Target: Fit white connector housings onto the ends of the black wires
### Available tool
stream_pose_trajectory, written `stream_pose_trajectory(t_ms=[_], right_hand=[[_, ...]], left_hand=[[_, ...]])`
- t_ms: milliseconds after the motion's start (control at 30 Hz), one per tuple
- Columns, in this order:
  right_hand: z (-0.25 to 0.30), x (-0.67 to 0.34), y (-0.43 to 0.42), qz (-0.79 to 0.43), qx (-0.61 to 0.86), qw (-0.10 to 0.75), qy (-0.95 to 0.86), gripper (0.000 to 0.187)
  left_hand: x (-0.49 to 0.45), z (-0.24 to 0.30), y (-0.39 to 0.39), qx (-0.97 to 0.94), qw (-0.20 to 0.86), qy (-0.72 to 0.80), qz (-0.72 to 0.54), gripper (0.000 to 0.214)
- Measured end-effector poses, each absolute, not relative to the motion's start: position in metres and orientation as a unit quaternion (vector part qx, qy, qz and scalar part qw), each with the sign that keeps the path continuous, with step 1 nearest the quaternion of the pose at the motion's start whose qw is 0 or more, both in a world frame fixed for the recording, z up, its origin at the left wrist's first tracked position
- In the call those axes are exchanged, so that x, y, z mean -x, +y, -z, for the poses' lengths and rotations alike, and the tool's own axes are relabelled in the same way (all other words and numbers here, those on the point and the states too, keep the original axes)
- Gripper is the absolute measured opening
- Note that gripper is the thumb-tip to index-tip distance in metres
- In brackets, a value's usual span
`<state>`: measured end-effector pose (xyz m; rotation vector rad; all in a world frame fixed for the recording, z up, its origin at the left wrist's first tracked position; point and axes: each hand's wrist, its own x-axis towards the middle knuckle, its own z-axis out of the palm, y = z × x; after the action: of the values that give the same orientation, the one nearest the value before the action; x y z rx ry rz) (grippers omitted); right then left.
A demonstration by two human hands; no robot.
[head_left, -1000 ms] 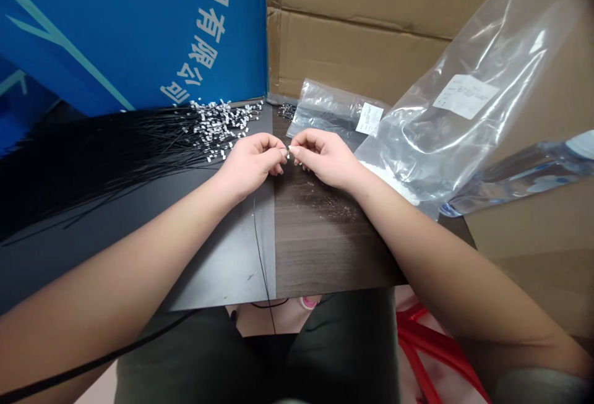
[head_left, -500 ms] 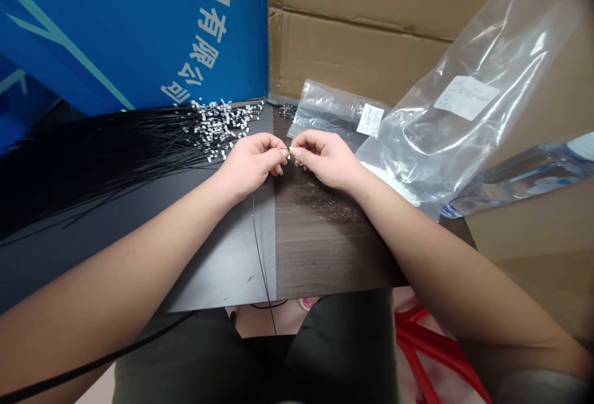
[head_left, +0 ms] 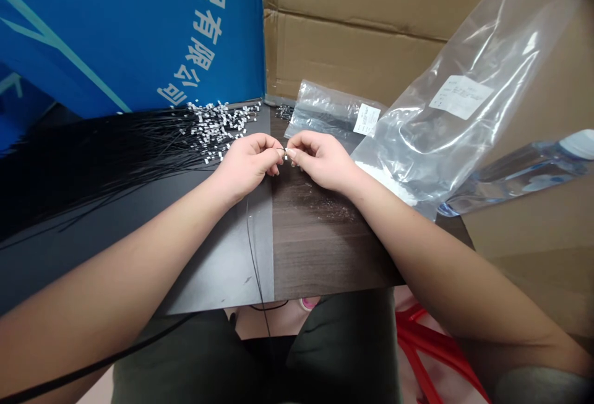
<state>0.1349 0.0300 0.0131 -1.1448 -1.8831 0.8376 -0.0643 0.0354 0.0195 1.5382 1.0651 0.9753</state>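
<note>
Pinching a tiny white piece (head_left: 286,153) between the fingertips of left hand (head_left: 245,166) and right hand (head_left: 320,159), just above a dark tabletop (head_left: 325,255); thin black strands (head_left: 116,159) fanned out at left, small white pieces (head_left: 220,125) heaped at upper left, labelled plastic bag (head_left: 417,125) at upper right.

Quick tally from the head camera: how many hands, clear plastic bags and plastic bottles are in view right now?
Hands: 2 (left hand, right hand)
Clear plastic bags: 2 (small bag, large bag)
Plastic bottle: 1
Total: 5
</note>
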Motion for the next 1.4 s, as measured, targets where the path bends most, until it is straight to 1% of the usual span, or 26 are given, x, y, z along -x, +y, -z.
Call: stream_pose_trajectory(t_ms=[267,533,700,767,867,967,1067,1133,1267,1400], right_hand=[[-0.013,-0.132,0.029,-0.309,0.458,0.383,-0.741,0.011],[-0.011,-0.132,0.032,-0.375,0.452,0.417,-0.694,0.011],[-0.013,-0.135,0.033,-0.421,0.46,0.431,-0.652,0.015],[-0.014,-0.136,0.033,-0.41,0.462,0.425,-0.661,0.02],[-0.015,-0.138,0.032,-0.368,0.466,0.386,-0.706,0.028],[-0.014,-0.139,0.03,-0.334,0.465,0.357,-0.738,0.026],[-0.016,-0.14,0.03,-0.318,0.446,0.383,-0.744,0.024],[-0.017,-0.141,0.03,-0.323,0.444,0.408,-0.729,0.025],[-0.019,-0.146,0.037,-0.38,0.471,0.47,-0.642,0.02],[-0.018,-0.151,0.044,-0.421,0.462,0.531,-0.572,0.017]], left_hand=[[0.064,-0.019,0.036,-0.632,0.488,0.445,-0.405,0.006],[0.063,-0.018,0.037,-0.617,0.503,0.446,-0.409,0.009],[0.063,-0.017,0.036,-0.612,0.511,0.445,-0.407,0.012],[0.063,-0.016,0.037,-0.617,0.51,0.443,-0.403,0.014],[0.064,-0.015,0.038,-0.628,0.51,0.437,-0.392,0.019],[0.065,-0.016,0.036,-0.638,0.518,0.426,-0.378,0.022],[0.066,-0.02,0.034,-0.636,0.539,0.417,-0.362,0.024],[0.066,-0.023,0.032,-0.61,0.572,0.417,-0.357,0.024],[0.068,-0.03,0.029,-0.549,0.627,0.418,-0.361,0.017],[0.071,-0.039,0.026,-0.555,0.622,0.437,-0.338,0.014]])
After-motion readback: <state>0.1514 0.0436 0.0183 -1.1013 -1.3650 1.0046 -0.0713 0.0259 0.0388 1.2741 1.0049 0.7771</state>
